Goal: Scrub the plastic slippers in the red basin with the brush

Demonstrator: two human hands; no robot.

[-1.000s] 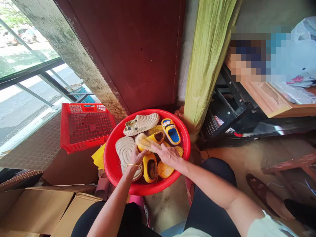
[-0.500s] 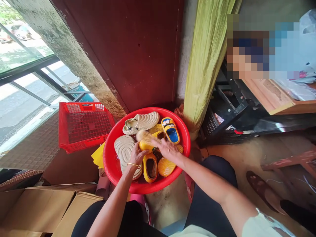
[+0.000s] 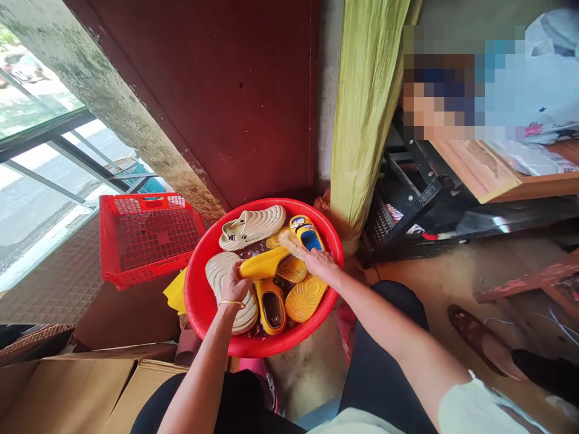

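A round red basin (image 3: 194, 301) holds water and several clogs. My left hand (image 3: 235, 282) grips one end of a yellow clog (image 3: 261, 263), which is tilted on its side over the basin. My right hand (image 3: 320, 265) is closed on a light brush (image 3: 292, 244), whose head lies by the yellow clog's upper edge. A beige clog (image 3: 257, 224) is at the back, and a pale clog (image 3: 221, 271) lies sole up at the left. Nearer me are an upright yellow clog (image 3: 272, 308) and an upturned orange-yellow one (image 3: 304, 298). A yellow clog with blue inside (image 3: 312, 239) sits at the back right.
Left of the basin stands a red plastic crate (image 3: 154, 274), with cardboard boxes (image 3: 76, 392) nearer me. A yellow-green cloth (image 3: 362, 120) hangs behind. At right are a wooden tabletop (image 3: 506, 187) and a person's foot in a brown shoe (image 3: 474, 340).
The yellow clog has been turned and moved left in my left hand. My right hand and the brush have shifted to its right side. The whole view has moved slightly.
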